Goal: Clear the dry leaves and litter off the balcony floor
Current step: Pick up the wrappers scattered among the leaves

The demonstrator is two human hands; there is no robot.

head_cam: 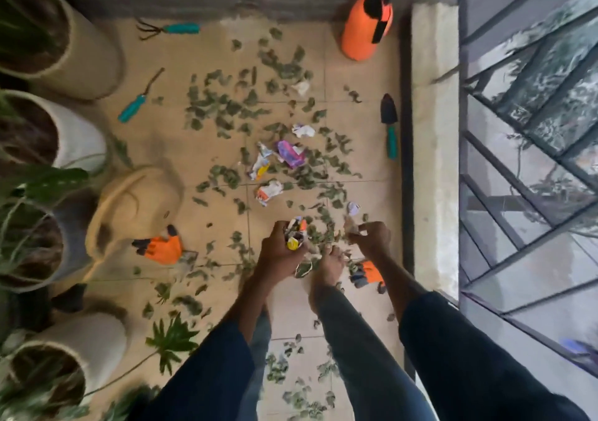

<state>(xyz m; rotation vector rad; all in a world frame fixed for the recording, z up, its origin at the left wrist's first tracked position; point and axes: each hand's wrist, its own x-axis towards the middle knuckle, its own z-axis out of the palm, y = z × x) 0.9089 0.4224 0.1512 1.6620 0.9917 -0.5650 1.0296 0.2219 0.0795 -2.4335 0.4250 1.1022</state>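
Observation:
Dry green leaves (226, 106) lie scattered over the tan tiled balcony floor (181, 149). Among them are crumpled wrappers: a purple one (290, 153), a white one (303, 130), a white and yellow one (261, 165) and a white and orange one (269, 191). My left hand (281, 249) grips a bunch of crumpled wrappers (296, 233). Just right of it, my right hand (369, 237) pinches a small scrap of litter (351, 229) low over the leaves. My bare foot (326, 271) stands between the two hands.
Plant pots (87, 55) line the left side, with a beige watering can (136, 207) and an orange glove (163, 247) beside them. A second glove (369, 273) lies by my foot. An orange sprayer (367, 22), hand rake (168, 29), weeder (139, 98) and trowel (390, 126) lie around. The railing (517, 161) runs along the right.

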